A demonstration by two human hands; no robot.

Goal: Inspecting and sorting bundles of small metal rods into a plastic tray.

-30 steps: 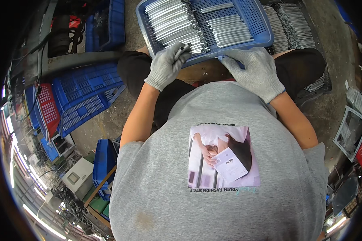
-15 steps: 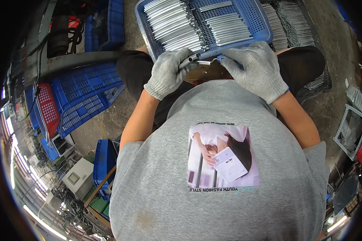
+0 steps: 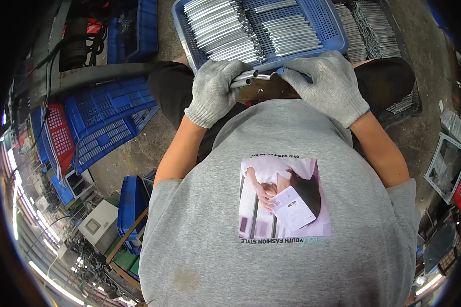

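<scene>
My left hand (image 3: 217,89), in a grey knitted glove, is closed around short silver metal tubes (image 3: 244,80); two round open ends stick out toward the right. My right hand (image 3: 328,84), gloved the same way, grips the blue handle of a deburring tool (image 3: 306,77). Its thin cranked metal shank (image 3: 264,77) reaches left to the tube ends. Whether its tip sits inside a tube or just beside it, I cannot tell. Both hands are above my lap, at the near edge of a blue perforated basket (image 3: 329,30) that bears rows of similar tubes (image 3: 292,36).
Right of the basket, a dark crate holds more stacked metal rods (image 3: 376,30). Blue crates (image 3: 105,110) and a red crate (image 3: 60,133) stand at the left, below a metal beam (image 3: 102,77). A grey control box (image 3: 98,225) is at lower left, a white frame (image 3: 447,166) at right.
Two tube ends now show clearly at my left hand, where one stood out before. Both hands have shifted slightly, and the deburring tool stays in my right hand.
</scene>
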